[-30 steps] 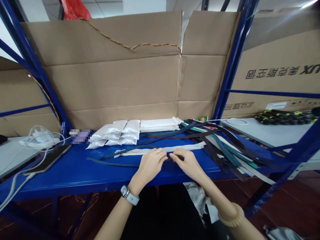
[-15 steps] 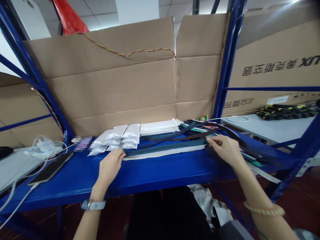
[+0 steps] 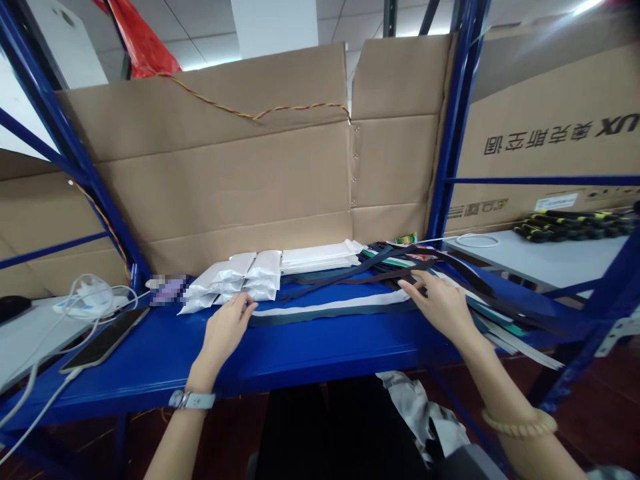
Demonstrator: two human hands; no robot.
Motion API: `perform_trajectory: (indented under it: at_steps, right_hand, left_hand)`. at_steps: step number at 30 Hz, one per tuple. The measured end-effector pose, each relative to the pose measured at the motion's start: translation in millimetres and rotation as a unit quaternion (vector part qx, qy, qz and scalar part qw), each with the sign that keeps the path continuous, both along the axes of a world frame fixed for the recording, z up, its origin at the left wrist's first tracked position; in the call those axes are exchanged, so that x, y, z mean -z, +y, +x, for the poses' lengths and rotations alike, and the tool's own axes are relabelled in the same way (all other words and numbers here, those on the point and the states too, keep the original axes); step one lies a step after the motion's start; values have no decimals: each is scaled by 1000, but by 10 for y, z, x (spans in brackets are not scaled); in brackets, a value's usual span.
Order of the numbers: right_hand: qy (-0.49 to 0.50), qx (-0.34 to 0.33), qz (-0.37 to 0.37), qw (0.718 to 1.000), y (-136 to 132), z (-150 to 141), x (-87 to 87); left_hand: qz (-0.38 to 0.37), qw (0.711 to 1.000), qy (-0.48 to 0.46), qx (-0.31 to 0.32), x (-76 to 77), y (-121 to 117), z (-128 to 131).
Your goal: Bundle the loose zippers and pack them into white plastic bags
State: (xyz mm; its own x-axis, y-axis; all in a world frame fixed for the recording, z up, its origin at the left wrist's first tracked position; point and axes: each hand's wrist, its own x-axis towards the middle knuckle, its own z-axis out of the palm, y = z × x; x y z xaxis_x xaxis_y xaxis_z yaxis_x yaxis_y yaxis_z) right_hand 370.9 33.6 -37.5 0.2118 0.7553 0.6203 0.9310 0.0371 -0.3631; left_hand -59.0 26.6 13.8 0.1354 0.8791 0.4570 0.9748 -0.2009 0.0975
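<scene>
A long dark teal strip lies flat on the blue shelf, just in front of a white strip. My left hand pinches the strips' left end, fingers closed on it. My right hand presses down on their right end with its fingers stretched out, at the edge of a heap of several dark, teal and white strips.
Stacked white sachets and flat white packs lie behind the strips, against a cardboard wall. A phone and white cables sit at the left. A grey side table carries black-and-yellow tools at the right.
My hands, together at the middle of the strip one second ago, slid apart to its two ends. The teal strip now lies straight in front of the white one.
</scene>
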Motion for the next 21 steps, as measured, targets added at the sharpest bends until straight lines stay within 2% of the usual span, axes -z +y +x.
perform_trajectory:
  at_steps: [4,7,11,16,21]
  right_hand:
    - [2,-30,3,1000,-34,-183,-21]
    - [-2,-57,9,998,-85,-311,-62]
    - [-8,-83,16,996,-145,-405,-112]
    - [-11,-97,20,995,-190,-456,-146]
    - [1,-113,8,994,-213,-530,-171]
  left_hand:
    - [-19,993,44,110,1,278,327]
    - [-48,989,66,127,45,517,508]
    - [-61,988,77,123,111,733,609]
    - [-63,988,70,121,146,794,640]
    - [-38,989,26,141,32,678,698]
